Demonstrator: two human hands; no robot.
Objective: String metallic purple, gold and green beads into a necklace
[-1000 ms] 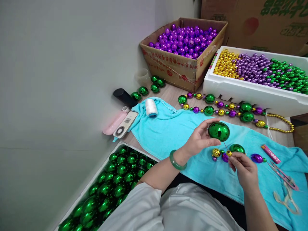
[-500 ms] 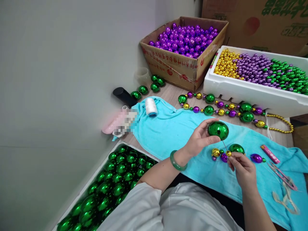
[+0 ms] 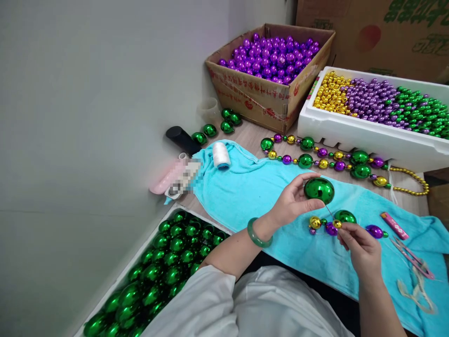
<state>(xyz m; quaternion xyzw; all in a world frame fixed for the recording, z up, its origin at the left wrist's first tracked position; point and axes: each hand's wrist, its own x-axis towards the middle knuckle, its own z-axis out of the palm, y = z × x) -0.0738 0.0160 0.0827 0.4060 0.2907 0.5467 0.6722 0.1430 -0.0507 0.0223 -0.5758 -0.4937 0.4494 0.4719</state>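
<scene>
My left hand (image 3: pixel 292 202), a green bangle on its wrist, holds a large shiny green bead (image 3: pixel 319 190) between thumb and fingers above the turquoise towel (image 3: pixel 245 187). My right hand (image 3: pixel 361 248) pinches a thin needle that runs up into the bead's lower side. Just under the bead lies a short strung run of gold, purple and green beads (image 3: pixel 333 225) on the towel, touching my right fingertips.
A finished bead strand (image 3: pixel 322 159) lies beyond. A cardboard box of purple beads (image 3: pixel 273 58) and a white foam tray of gold, purple and green beads (image 3: pixel 372 135) stand behind. A tray of green beads (image 3: pixel 157 271) sits lower left. Thread spool (image 3: pixel 220 155), scissors (image 3: pixel 412 257), pink lighter (image 3: pixel 394 225).
Almost nothing: both hands hold the same pose, the right hand has shifted slightly right and down along the needle.
</scene>
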